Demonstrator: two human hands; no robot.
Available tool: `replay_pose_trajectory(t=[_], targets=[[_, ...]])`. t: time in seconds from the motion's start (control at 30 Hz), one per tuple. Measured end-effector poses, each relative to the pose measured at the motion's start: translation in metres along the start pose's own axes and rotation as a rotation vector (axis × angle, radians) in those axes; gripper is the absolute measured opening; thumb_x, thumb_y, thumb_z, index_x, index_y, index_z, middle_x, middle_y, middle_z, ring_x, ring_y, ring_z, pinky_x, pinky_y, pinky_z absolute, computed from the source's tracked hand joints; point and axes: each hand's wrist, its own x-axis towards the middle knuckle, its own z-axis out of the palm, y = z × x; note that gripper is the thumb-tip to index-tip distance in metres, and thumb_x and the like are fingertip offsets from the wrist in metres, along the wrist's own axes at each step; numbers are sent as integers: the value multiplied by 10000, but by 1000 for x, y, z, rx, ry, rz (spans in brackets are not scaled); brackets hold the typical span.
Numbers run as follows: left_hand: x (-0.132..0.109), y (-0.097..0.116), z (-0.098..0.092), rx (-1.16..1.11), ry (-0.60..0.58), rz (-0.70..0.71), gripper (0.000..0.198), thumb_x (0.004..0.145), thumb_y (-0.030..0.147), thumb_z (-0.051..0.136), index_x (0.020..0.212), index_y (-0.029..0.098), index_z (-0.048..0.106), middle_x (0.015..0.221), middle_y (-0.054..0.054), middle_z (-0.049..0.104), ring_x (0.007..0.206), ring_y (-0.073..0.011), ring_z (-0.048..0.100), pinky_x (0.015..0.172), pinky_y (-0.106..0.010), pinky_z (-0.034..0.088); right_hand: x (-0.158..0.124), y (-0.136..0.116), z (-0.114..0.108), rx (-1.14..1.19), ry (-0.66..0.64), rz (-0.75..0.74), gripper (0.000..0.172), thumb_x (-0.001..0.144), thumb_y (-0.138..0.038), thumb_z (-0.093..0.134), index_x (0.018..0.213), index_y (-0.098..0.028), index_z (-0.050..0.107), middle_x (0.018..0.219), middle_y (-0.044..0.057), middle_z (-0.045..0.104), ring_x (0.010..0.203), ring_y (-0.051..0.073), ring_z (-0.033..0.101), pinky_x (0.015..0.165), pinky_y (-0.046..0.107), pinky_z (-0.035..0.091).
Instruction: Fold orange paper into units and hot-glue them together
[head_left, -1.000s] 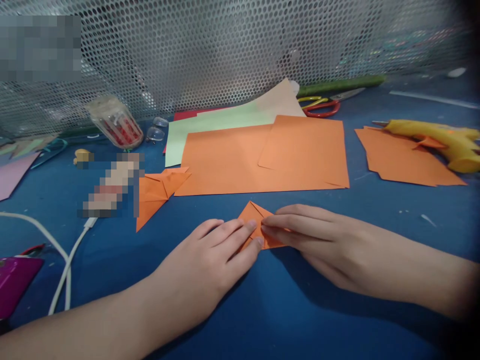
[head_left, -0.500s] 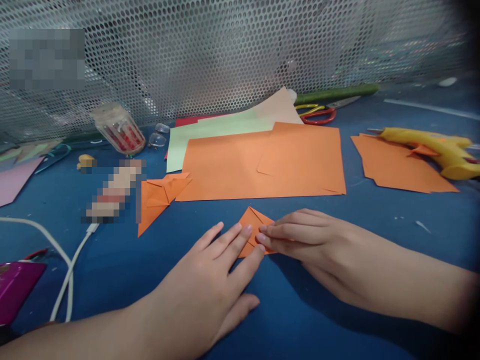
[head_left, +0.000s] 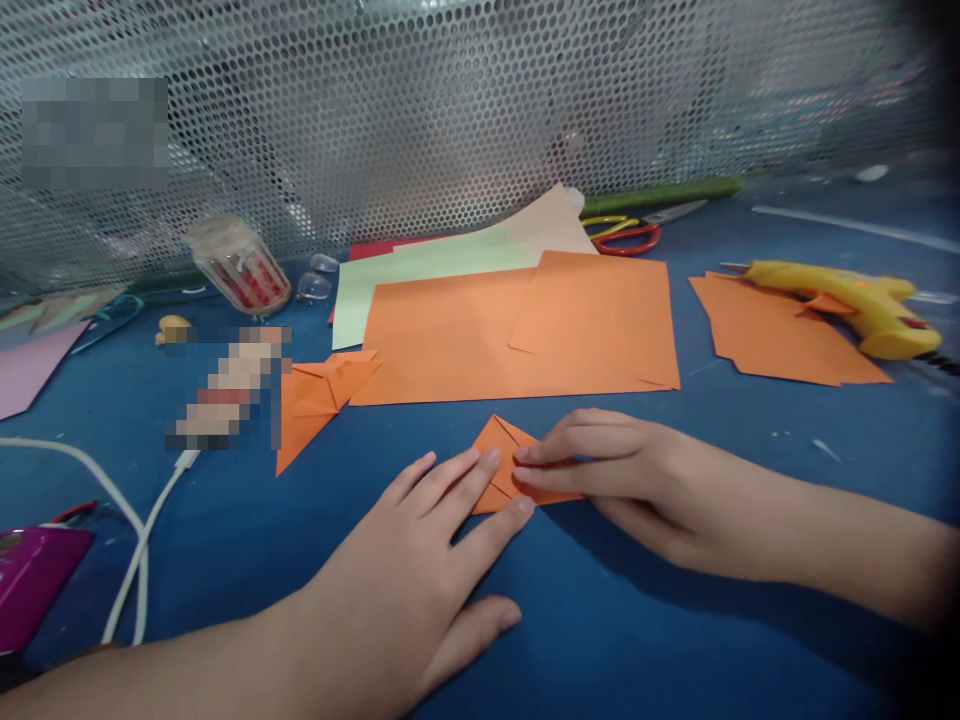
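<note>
A small folded orange paper (head_left: 493, 488) lies on the blue tabletop, with crease lines and flaps showing. My left hand (head_left: 405, 560) rests flat with its fingers spread, its fingertips pressing the paper's left and lower edge. From the right, my right hand (head_left: 645, 480) has its fingers close together on the paper's right part; its thumb is mostly hidden. To the left lies another folded orange paper piece (head_left: 315, 395) with pointed corners. Behind my hands are large orange sheets (head_left: 450, 340), partly overlapping.
Pale green paper (head_left: 352, 300) lies behind the orange sheets, near scissors (head_left: 630, 238). A yellow glue gun (head_left: 832, 285) rests on more orange paper (head_left: 757, 345) at right. A tilted jar (head_left: 240, 270), a white cable (head_left: 90, 465) and a purple object (head_left: 41, 580) are left. Perforated metal (head_left: 450, 120) stands behind.
My right hand's fingers have shifted slightly up, and more of the folded paper's right corner shows beneath them. My left hand stays nearly in place. The view has turned slightly.
</note>
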Motion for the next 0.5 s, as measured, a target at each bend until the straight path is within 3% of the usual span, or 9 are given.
replay_pose_trajectory(t=[0.07, 0.17, 0.23, 0.3, 0.37, 0.5], targets=[[-1, -1, -2, -59, -26, -25, 582, 1170, 484, 653, 1692, 244, 561, 1786, -178, 520, 1673, -364, 476, 1344, -624, 427, -4, 11, -2, -13, 66, 61, 484, 1094, -60, 434, 1367, -235, 793, 1259, 63, 877, 1160, 168, 824, 1033, 283, 666], [-3, -3, -1, -166, 6, -65, 648, 1091, 419, 779, 1685, 276, 563, 1834, -179, 443, 1704, -405, 410, 1344, -651, 417, -14, 33, -5, -181, 194, 346, 426, 1161, -286, 519, 1548, -281, 697, 1561, 112, 747, 1399, 274, 743, 1202, 459, 609], [-4, -4, 0, -237, 55, -93, 702, 1064, 359, 809, 1704, 335, 521, 1881, -153, 355, 1728, -410, 356, 1337, -663, 420, -22, 50, -5, -281, 222, 592, 613, 1142, -515, 571, 1690, -242, 560, 1773, 182, 532, 1602, 402, 557, 1316, 628, 478], [-4, -5, 0, -296, 110, -140, 724, 1070, 311, 796, 1716, 399, 480, 1910, -128, 280, 1730, -402, 355, 1322, -668, 442, -29, 67, -6, -315, 202, 737, 879, 1089, -681, 577, 1741, -104, 456, 1835, 308, 363, 1689, 518, 378, 1334, 727, 394], [-2, -7, -2, -348, 155, -198, 681, 1100, 283, 744, 1711, 418, 477, 1899, -117, 309, 1705, -381, 413, 1297, -634, 492, -34, 80, -5, -307, 148, 821, 955, 1074, -746, 535, 1699, -26, 487, 1775, 379, 416, 1657, 568, 405, 1304, 751, 420], [5, -12, -7, -449, 206, -232, 480, 1134, 219, 614, 1602, 327, 600, 1629, -78, 686, 1522, -284, 642, 1263, -495, 560, -40, 92, -7, -314, 90, 872, 774, 1107, -761, 430, 1532, -170, 693, 1613, 258, 676, 1452, 510, 674, 1160, 653, 601]])
